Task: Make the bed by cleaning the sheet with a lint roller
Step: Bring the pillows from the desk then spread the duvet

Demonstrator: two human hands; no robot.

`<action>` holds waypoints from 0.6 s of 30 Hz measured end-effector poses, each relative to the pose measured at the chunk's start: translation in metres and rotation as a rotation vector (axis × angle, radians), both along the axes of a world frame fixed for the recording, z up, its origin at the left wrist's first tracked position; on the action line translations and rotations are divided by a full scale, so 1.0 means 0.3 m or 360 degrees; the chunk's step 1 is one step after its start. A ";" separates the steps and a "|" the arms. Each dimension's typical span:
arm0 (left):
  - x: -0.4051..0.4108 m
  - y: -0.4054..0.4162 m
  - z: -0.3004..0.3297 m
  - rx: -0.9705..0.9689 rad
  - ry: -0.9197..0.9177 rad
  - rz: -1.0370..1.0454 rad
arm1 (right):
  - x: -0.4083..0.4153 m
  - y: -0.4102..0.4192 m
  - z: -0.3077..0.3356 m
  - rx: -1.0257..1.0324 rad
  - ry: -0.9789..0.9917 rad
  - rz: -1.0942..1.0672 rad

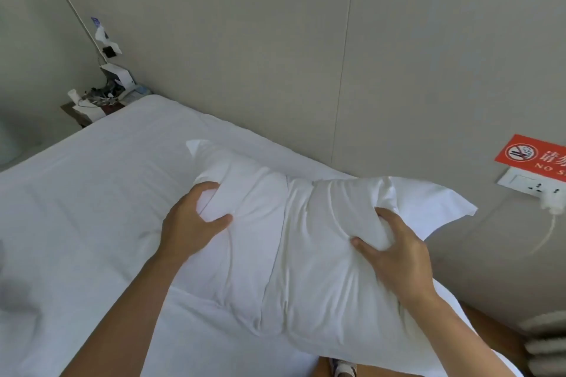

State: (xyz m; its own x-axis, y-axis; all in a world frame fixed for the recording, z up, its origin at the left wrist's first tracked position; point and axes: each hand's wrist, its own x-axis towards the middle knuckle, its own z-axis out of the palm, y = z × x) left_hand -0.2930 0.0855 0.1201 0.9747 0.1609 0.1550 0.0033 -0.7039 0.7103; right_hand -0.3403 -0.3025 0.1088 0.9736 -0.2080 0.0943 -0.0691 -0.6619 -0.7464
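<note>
L hand [191, 220] & R hand [395, 251] each pinch fistfuls of soft white fabric pillow [275, 239] over white bedsheet [92, 193]; prob light, squashy, best gripped at ends.

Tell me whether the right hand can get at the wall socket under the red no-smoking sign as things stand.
Probably not right now. The right hand grips the white pillow, as does the left hand. The wall socket itself looks unobstructed, to the right beyond the pillow's corner, so letting go would likely free the way.
</note>
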 end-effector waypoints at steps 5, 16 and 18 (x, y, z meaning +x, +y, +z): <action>0.382 -0.065 -0.066 0.0178 0.0233 0.0062 | 0.357 -0.071 -0.114 0.0039 0.0159 -0.0008; 0.934 0.003 -0.069 0.0527 0.0376 0.0149 | 0.839 0.018 -0.258 0.0332 0.0273 -0.0069; 1.045 0.035 -0.046 0.0559 0.0349 0.0136 | 0.926 0.058 -0.266 0.0374 0.0260 -0.0112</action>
